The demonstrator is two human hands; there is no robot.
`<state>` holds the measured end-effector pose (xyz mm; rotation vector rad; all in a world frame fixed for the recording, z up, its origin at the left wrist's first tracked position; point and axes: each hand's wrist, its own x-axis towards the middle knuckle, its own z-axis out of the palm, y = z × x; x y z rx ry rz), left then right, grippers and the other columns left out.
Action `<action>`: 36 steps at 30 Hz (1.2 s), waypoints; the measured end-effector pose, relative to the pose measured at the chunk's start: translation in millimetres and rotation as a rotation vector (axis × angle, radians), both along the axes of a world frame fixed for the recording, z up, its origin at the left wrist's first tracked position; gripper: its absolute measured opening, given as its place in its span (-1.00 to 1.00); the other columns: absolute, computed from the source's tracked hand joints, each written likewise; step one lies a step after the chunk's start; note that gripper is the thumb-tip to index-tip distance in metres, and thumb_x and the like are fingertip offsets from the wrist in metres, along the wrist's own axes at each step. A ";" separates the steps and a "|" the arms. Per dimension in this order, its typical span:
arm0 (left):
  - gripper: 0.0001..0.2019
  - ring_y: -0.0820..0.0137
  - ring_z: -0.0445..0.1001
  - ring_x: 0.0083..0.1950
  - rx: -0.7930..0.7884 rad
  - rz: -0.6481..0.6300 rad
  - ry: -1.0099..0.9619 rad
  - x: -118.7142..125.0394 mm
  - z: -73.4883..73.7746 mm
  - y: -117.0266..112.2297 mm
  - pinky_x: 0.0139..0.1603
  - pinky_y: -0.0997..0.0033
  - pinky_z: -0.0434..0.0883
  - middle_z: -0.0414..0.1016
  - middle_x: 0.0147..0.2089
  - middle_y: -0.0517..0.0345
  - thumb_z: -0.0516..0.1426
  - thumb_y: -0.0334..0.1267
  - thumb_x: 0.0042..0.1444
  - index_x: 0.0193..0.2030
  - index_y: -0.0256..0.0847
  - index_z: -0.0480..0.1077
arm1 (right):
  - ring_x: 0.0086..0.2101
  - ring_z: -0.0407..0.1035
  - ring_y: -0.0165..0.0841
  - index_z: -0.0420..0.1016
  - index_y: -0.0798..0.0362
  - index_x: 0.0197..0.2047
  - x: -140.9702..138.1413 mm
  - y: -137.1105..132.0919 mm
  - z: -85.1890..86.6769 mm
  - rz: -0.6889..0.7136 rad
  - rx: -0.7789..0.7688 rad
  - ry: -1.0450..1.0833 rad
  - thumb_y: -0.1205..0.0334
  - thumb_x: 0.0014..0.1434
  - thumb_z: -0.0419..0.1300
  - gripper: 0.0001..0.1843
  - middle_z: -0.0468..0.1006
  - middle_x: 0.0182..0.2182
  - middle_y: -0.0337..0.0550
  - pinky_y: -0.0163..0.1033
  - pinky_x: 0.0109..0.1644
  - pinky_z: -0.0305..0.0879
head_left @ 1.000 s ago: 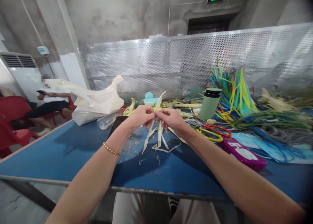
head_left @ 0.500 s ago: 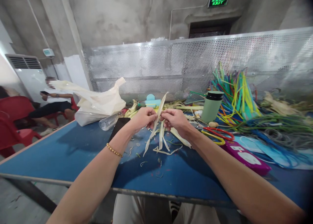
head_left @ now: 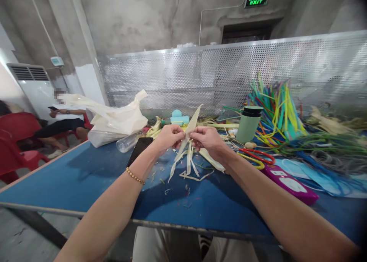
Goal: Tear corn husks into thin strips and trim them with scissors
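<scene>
Above the blue table (head_left: 71, 178), my left hand (head_left: 169, 137) and my right hand (head_left: 208, 139) both pinch a pale corn husk strip (head_left: 192, 122). Its pointed tip sticks up between the hands, and its lower end hangs in thin split strands (head_left: 183, 162). The fingers of both hands are closed on the husk, and the hands almost touch. Small husk scraps (head_left: 187, 187) lie on the table below them. A gold bead bracelet (head_left: 135, 175) sits on my left wrist.
Left of my hands lie a black phone (head_left: 139, 149), a clear bottle (head_left: 127, 141) and a white plastic bag (head_left: 114, 122). To the right are a green tumbler (head_left: 248, 123), red and yellow scissors (head_left: 254, 157), a magenta case (head_left: 291, 181) and coloured strips (head_left: 275, 109). A person (head_left: 59, 122) sits far left.
The husk strip's tip has turned and risen, now showing its broad side. Both hands stay pinched together at about the same spot.
</scene>
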<state>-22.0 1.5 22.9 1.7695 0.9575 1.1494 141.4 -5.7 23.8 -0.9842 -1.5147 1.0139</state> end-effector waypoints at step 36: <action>-0.90 0.54 0.26 -0.66 0.217 0.098 0.173 5.1 -13.6 10.0 -0.59 0.55 0.14 0.25 -0.71 0.32 0.08 -0.35 -0.04 -0.53 -0.22 0.23 | -0.65 0.33 -0.43 0.43 0.11 -0.50 5.8 11.2 -12.2 -0.085 0.266 -0.376 0.27 -0.01 0.16 -0.89 0.42 -0.71 -0.24 -0.39 -0.59 0.22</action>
